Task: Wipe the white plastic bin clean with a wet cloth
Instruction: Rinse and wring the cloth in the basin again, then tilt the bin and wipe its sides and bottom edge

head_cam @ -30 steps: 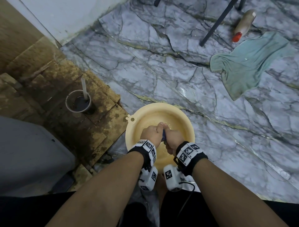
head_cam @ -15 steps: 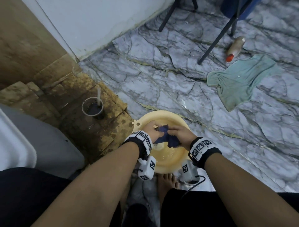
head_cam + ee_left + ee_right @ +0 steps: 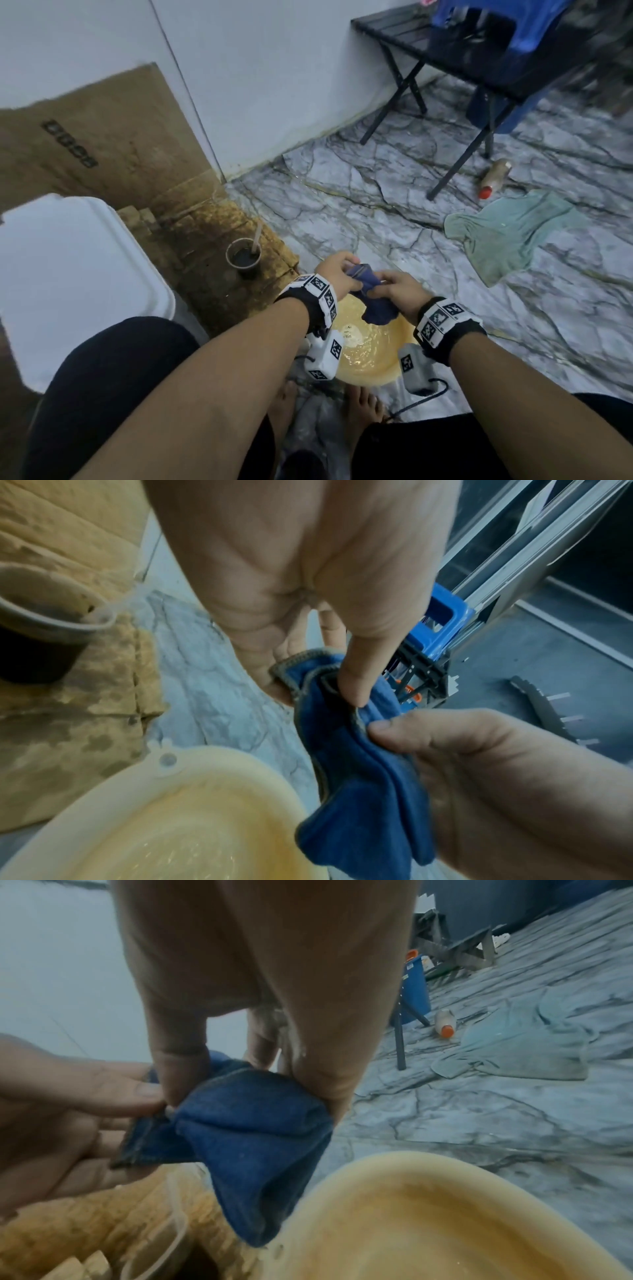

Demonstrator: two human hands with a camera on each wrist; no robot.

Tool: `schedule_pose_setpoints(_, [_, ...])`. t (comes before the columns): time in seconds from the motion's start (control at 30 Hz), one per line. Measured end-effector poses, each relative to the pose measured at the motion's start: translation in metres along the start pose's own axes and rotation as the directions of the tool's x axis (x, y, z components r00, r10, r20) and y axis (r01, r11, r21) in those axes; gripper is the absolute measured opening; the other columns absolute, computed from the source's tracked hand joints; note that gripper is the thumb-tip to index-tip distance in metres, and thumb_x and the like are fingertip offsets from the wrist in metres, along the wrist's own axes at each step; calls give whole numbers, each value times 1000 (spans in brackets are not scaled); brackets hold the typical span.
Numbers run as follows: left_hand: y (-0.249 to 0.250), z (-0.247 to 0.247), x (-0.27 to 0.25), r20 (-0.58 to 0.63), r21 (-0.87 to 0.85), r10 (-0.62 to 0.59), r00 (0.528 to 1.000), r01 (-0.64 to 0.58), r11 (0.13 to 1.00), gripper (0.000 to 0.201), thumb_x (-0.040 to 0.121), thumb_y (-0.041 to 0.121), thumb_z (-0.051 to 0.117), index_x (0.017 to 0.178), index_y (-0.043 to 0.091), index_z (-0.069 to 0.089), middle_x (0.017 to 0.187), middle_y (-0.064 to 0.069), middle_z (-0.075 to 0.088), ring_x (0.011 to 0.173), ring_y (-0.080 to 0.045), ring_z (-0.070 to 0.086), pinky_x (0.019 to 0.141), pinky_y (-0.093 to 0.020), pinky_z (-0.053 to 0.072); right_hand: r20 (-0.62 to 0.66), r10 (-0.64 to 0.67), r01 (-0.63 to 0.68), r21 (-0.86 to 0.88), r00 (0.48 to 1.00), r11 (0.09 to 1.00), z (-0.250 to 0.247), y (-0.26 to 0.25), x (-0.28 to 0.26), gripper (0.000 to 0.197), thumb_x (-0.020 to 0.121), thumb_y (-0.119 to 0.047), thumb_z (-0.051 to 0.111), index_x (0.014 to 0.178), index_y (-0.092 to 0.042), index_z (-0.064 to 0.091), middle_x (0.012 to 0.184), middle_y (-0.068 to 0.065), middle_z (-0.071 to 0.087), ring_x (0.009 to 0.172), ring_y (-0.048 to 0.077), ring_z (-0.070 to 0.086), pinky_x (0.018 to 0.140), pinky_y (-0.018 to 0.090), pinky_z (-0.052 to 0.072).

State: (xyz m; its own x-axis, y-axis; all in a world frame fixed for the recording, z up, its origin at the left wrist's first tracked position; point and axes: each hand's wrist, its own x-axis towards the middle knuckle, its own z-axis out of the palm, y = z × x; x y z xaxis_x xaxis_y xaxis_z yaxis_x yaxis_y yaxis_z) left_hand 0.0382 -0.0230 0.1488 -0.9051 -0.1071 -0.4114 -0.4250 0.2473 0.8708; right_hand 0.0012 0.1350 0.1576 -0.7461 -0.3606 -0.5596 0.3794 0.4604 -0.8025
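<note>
A dark blue wet cloth hangs between both hands above a cream basin that holds cloudy yellowish water. My left hand pinches the cloth's stitched top edge. My right hand pinches the bunched cloth just to the right of it. The white plastic bin stands at the left of the head view, beside my left knee, an arm's length from the hands.
A cup of dark liquid with a stick stands on wet brown cardboard left of the basin. A green rag and a fallen bottle lie on the marble floor at right. Behind stands a black folding table. My bare feet are below the basin.
Both hands have lifted the blue cloth out of the basin water and opened it out between them. The head view has tilted up, so the white bin now shows.
</note>
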Motion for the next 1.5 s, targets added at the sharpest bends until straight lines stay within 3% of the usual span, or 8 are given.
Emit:
schedule_pose_setpoints(0.23, [33, -57, -47, -163, -59, 92, 982, -103, 993, 47, 82, 0, 69, 122, 17, 51, 102, -6, 61, 90, -22, 60, 79, -29, 50, -15, -151, 150, 280, 988, 948, 24, -52, -25, 22, 81, 14, 60, 90, -7, 59, 76, 9, 70, 66, 22, 66, 61, 29, 54])
schedule_pose_setpoints(0.37, [41, -96, -84, -283, -25, 106, 953, -118, 993, 48, 75, 9, 73, 113, 31, 53, 100, -3, 59, 93, -26, 64, 88, -41, 54, 21, -232, 211, 341, 972, 916, 55, -88, -41, 22, 82, 12, 58, 92, -8, 57, 77, 9, 68, 69, 22, 66, 57, 29, 53])
schedule_pose_setpoints(0.53, [38, -147, -137, -387, 51, 128, 913, -117, 992, 48, 61, 16, 71, 106, 23, 59, 79, 4, 54, 80, -21, 57, 81, -34, 53, 108, -319, 257, 382, 942, 888, 107, -118, -50, 24, 83, 8, 60, 104, -5, 55, 92, 18, 66, 75, 31, 65, 60, 34, 55])
schedule_pose_setpoints(0.6, [30, -166, -155, -470, 129, 119, 874, -65, 990, 38, 69, 13, 74, 102, 26, 61, 79, 9, 56, 80, -18, 59, 79, -29, 52, 147, -335, 251, 409, 931, 877, 128, -126, -53, 23, 85, 8, 58, 104, -4, 56, 92, 16, 66, 74, 28, 66, 59, 33, 55])
schedule_pose_setpoints(0.67, [18, -184, -176, -538, 180, 117, 835, -22, 983, 33, 77, 11, 75, 103, 25, 62, 86, 11, 58, 85, -15, 61, 73, -21, 45, 192, -343, 236, 428, 920, 873, 149, -131, -56, 19, 86, 8, 57, 101, -4, 57, 92, 15, 67, 77, 28, 66, 65, 35, 54])
schedule_pose_setpoints(0.97, [-54, -227, -253, -698, 336, 50, 714, 266, 904, 42, 72, 20, 81, 106, 34, 61, 123, 4, 57, 115, -18, 52, 100, -29, 42, 286, -315, 156, 466, 905, 871, 230, -133, -64, 17, 80, 8, 61, 91, -4, 57, 90, 17, 67, 82, 31, 66, 77, 42, 54])
schedule_pose_setpoints(1.13, [-84, -228, -278, -684, 426, 34, 728, 361, 830, 65, 68, 42, 80, 128, 38, 54, 140, 8, 44, 131, -19, 35, 113, -43, 30, 291, -305, 144, 466, 907, 873, 255, -125, -63, 21, 80, 10, 62, 92, -7, 58, 93, 14, 70, 86, 30, 67, 83, 44, 54])
schedule_pose_setpoints(1.5, [-117, -246, -277, -648, 482, 163, 744, 235, 844, 66, 81, 33, 74, 141, 35, 45, 157, 6, 29, 147, -16, 16, 121, -35, 13, 205, -235, 75, 582, 950, 810, 273, -116, -43, 24, 82, 8, 59, 93, -13, 56, 106, 17, 68, 97, 34, 66, 92, 51, 52])
